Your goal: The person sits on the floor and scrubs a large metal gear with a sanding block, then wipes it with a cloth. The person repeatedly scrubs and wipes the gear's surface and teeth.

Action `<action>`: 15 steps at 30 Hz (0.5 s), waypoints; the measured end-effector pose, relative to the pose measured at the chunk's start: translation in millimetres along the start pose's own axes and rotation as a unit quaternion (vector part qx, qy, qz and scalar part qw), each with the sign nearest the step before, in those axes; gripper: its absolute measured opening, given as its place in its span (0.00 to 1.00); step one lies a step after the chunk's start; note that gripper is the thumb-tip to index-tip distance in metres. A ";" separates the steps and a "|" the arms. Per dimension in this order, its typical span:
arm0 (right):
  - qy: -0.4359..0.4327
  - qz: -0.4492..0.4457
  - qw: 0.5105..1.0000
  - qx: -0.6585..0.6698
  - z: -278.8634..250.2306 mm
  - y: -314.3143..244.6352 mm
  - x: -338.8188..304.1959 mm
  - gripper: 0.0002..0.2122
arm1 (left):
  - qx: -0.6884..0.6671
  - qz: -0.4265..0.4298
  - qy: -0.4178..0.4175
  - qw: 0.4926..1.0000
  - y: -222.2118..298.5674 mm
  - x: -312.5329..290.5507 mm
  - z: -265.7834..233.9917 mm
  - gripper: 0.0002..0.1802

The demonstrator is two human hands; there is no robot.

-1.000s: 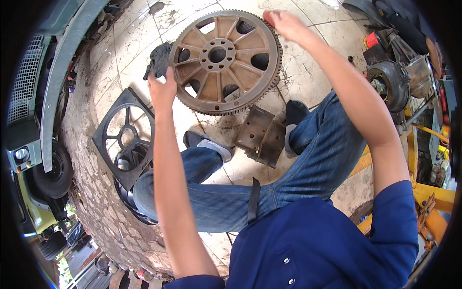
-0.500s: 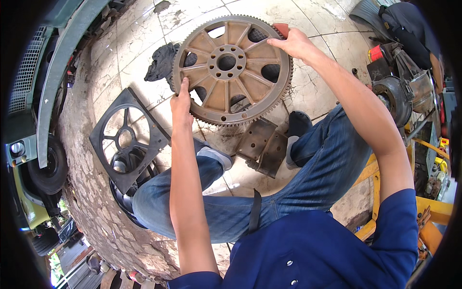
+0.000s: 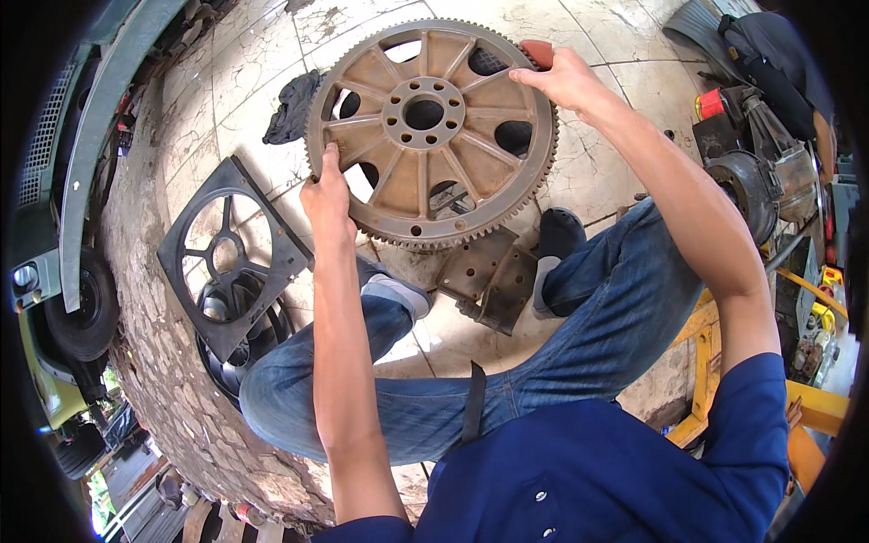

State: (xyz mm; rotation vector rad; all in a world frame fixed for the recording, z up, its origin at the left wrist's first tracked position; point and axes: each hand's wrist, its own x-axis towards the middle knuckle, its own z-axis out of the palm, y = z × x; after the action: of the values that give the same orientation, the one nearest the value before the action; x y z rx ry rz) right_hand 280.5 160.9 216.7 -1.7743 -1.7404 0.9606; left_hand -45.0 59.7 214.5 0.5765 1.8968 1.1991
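Observation:
A large brown flywheel [image 3: 407,176] with a toothed rim is held up in front of me, its spoked face toward me. My left hand [image 3: 328,195] is closed on its left edge, thumb on the face and fingers hidden behind. At the upper right, my right hand [image 3: 572,83] grips the rim with its thumb across the front. A reddish flat piece [image 3: 538,52] shows beside that hand, partly behind the rim; whether the hand holds it I cannot tell. Below the flywheel, a rusty metal bracket [image 3: 489,276] lies between my feet.
A black fan shroud [image 3: 288,258] leans by my left knee. Dark cloth [image 3: 294,109] lies on the cracked tiles. Greasy machine parts [image 3: 747,185] and a yellow frame [image 3: 701,371] stand at the right. A person [image 3: 778,59] is at the far right, a vehicle [image 3: 41,172] at the left.
The flywheel looks slightly larger and its left edge has shifted left and down with my left hand. My right hand has moved only a little. Both keep their hold.

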 end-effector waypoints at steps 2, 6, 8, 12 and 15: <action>0.013 -0.002 1.000 0.013 0.7 -3.2 -4.4 0.31 | 0.000 0.048 0.008 0.999 2.9 2.4 -3.5 0.31; 0.041 -0.044 0.993 0.100 -9.9 -20.3 -17.7 0.33 | 0.018 0.076 0.025 0.997 35.1 -11.5 -9.2 0.32; 0.042 -0.070 0.989 0.126 -18.6 -30.2 -15.6 0.34 | 0.004 0.121 0.058 0.991 53.7 -20.1 -11.2 0.29; 0.068 -0.171 0.950 0.254 -28.2 -49.7 -4.4 0.23 | -0.028 0.248 0.105 0.963 90.3 -28.6 -9.5 0.26; 0.076 -0.230 0.922 0.302 -30.6 -57.0 16.8 0.25 | -0.021 0.345 0.140 0.928 108.3 -21.1 -6.2 0.25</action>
State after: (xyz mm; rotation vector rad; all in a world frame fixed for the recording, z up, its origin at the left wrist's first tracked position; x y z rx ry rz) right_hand 265.3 186.5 276.5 -0.9644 -1.4495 0.9758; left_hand -42.0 89.6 321.0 1.1642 1.9531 1.8419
